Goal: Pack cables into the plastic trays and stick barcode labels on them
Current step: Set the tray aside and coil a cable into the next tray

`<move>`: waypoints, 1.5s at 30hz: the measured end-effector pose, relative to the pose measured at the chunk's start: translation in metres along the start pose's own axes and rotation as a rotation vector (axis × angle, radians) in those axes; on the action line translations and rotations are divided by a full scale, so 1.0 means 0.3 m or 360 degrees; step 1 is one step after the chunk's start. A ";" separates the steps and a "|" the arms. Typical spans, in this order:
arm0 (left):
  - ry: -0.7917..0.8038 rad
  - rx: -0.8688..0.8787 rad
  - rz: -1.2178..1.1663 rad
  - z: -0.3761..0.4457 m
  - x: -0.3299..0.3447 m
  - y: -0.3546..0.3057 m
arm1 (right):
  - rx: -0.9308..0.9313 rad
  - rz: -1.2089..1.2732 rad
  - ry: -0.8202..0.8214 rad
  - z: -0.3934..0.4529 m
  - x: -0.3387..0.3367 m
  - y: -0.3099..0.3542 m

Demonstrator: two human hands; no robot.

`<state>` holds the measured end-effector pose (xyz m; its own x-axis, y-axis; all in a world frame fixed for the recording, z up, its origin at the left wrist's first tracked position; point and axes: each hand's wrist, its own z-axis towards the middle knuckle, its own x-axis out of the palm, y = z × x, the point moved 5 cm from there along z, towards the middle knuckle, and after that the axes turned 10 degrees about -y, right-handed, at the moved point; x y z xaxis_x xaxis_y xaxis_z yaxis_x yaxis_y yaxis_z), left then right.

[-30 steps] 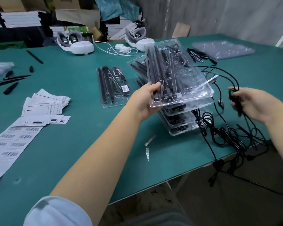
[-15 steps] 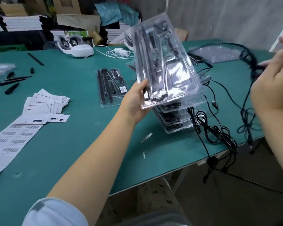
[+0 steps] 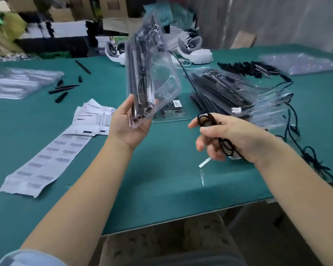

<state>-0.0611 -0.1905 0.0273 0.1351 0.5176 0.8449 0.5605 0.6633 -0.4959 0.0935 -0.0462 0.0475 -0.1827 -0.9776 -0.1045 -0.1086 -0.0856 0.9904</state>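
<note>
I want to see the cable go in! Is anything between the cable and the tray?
Nothing visible: the coiled cable in the right hand faces the tray, held tilted by the left hand, across open air.

The left hand (image 3: 132,122) has swung the clear tray (image 3: 151,73) off the stack of trays (image 3: 244,98) and stood it nearly upright over the table, while the right hand (image 3: 229,139) has come down from high up, a coiled black cable (image 3: 208,119) now looped in its fingers.

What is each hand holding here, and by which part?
Left hand holds the clear tray by its lower end; right hand grips the coiled black cable by its loops.
</note>
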 end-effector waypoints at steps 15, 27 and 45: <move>-0.0440 0.0235 0.0614 -0.092 -0.321 -0.312 | -0.0463 -0.1770 -0.1209 -0.175 -0.243 -0.205; -0.0839 0.0514 0.2073 -0.123 -0.323 -0.281 | -0.0978 -0.1324 -0.0910 -0.207 0.118 -0.070; 0.0290 0.0677 0.3201 -0.052 -0.098 -0.076 | -0.0607 0.1065 -0.0149 0.219 0.259 0.096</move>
<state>-0.0653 -0.2293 0.0168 0.2623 0.4924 -0.8299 -0.6234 -0.5700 -0.5353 0.0121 -0.1121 0.0620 -0.1747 -0.8255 0.5367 0.3947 0.4407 0.8062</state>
